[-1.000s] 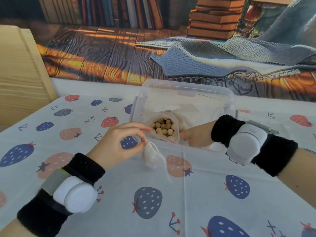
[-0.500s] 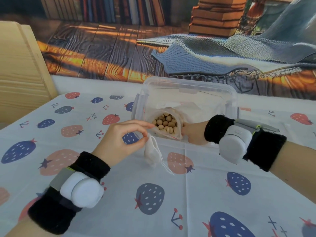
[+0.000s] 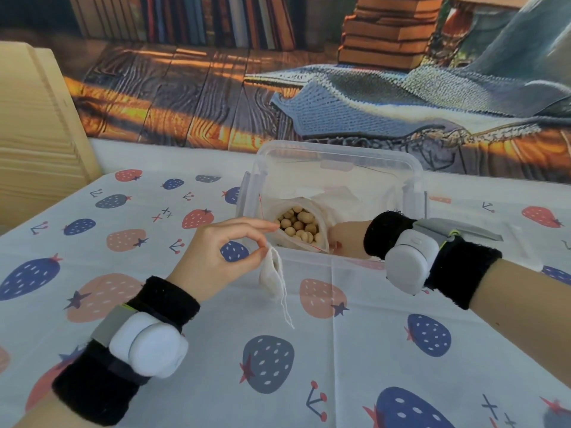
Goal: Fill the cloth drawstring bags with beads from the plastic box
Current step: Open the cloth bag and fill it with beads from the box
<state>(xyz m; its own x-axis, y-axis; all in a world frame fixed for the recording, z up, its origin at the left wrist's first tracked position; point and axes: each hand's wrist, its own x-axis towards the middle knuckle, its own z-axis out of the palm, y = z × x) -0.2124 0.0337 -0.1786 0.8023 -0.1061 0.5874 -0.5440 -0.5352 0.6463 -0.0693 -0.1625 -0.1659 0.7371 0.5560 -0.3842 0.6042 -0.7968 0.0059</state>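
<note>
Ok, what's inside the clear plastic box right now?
An open bag of beads, pale cloth bags behind it, and the right hand reaching in. The hand's fingers and the box floor are hidden.

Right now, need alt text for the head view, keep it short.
The left hand pinches a small empty cloth bag just in front of a clear plastic box, while the right hand reaches into the box beside an open bag of beads. Everything sits on a strawberry-print tablecloth.

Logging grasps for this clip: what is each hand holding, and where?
Left hand pinches the small cloth bag at its top edge. Right hand reaches into the plastic box; its fingers are hidden.
</note>
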